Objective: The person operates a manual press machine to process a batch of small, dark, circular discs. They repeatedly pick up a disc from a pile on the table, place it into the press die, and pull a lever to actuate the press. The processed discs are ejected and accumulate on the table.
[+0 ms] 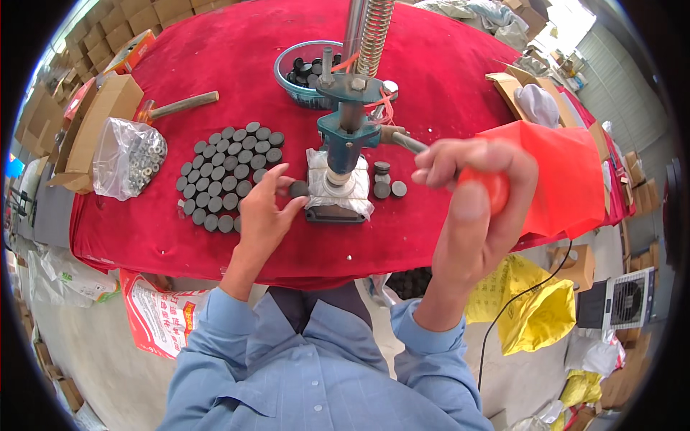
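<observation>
A hand-operated bench press (350, 136) with a green metal head, a steel column and a coil spring stands at the table's middle. Its ram comes down onto a base padded with white cloth (356, 207). My right hand (478, 190), slightly blurred, is closed around the orange-red ball knob (489, 188) of the press lever (410, 141). Left of the base, my left hand (264, 215) has thumb and fingers at the edge of a small dark round disc (298, 189). Many similar discs (230, 163) lie grouped beside that hand. Several more dark discs (382, 189) sit right of the base.
A blue basin (284, 80) of dark pieces stands behind the press. A hammer (183, 105), a bag of metal nuts (129, 158) and an open carton (108, 108) are at left. On the right are a red bag (575, 179) and another carton (514, 93). Red cloth (445, 72) covers the table.
</observation>
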`<state>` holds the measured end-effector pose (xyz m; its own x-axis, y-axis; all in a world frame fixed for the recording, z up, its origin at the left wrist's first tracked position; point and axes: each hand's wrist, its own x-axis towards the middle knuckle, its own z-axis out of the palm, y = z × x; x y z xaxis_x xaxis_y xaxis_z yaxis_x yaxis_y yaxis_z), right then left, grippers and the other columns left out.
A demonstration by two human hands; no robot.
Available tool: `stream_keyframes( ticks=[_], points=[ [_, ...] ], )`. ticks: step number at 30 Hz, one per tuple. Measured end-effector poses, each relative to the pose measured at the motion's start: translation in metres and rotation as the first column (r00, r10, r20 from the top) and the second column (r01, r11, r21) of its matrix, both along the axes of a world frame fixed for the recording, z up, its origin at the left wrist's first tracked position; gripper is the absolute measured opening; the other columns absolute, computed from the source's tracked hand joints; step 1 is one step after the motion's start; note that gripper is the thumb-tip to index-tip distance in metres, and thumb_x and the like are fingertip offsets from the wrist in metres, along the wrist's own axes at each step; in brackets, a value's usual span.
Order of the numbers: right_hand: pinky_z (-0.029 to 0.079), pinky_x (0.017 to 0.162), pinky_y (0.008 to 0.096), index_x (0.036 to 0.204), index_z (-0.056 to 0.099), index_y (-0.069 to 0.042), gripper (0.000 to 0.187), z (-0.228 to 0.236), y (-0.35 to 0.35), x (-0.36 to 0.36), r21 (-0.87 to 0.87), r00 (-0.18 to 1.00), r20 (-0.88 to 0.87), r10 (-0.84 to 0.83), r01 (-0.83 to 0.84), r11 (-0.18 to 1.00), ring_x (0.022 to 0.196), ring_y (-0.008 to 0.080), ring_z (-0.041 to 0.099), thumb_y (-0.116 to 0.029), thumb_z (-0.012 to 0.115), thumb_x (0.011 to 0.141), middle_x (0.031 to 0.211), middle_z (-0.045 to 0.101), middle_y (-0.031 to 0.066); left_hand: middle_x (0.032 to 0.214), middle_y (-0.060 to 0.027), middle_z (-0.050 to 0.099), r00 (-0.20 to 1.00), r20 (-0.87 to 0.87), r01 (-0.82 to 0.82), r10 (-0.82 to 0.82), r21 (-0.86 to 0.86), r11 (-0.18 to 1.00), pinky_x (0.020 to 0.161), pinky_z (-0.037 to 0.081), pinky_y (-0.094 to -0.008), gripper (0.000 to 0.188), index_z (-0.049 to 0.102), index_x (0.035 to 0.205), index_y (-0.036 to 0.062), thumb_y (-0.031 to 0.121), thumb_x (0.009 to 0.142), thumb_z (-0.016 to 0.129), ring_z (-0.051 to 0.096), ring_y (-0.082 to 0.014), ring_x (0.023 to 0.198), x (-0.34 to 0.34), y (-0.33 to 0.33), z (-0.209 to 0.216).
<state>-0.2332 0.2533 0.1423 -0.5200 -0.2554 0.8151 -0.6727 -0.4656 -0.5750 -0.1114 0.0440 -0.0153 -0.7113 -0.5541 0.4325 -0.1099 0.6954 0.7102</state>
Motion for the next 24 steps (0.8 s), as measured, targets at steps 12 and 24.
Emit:
stream_keyframes(
  ticks=[12, 24],
  points=[
    [0.056, 0.076, 0.0370, 0.120, 0.051, -0.002, 0.025, 0.002, -0.007, -0.006, -0.033, 0.999, -0.028, -0.030, 0.029, 0.999, 0.080, 0.0204, 0.061, -0.018, 0.060, 0.103, 0.092, 0.060, 0.0120, 0.109, -0.0134, 0.076, 0.996, -0.051, 0.065, -0.068, -0.058, 0.996, 0.084, 0.057, -0.0423, 0.075, 0.054, 0.141, 0.0028, 0.011, 0.077, 0.091, 0.073, -0.0299, 0.096, -0.055, 0.027, 0.002],
    [0.056, 0.081, 0.0470, 0.112, 0.046, -0.015, 0.029, -0.115, 0.022, 0.039, -0.099, 0.995, -0.104, 0.000, -0.010, 0.995, 0.101, 0.0391, 0.064, -0.028, 0.069, 0.101, 0.095, 0.062, 0.0162, 0.117, -0.0072, 0.073, 0.933, 0.179, -0.179, 0.313, -0.524, 0.833, 0.095, 0.047, -0.0431, 0.038, 0.073, 0.122, 0.0064, 0.015, 0.086, 0.082, 0.062, -0.0269, 0.113, 0.014, -0.038, -0.012]
  ],
)
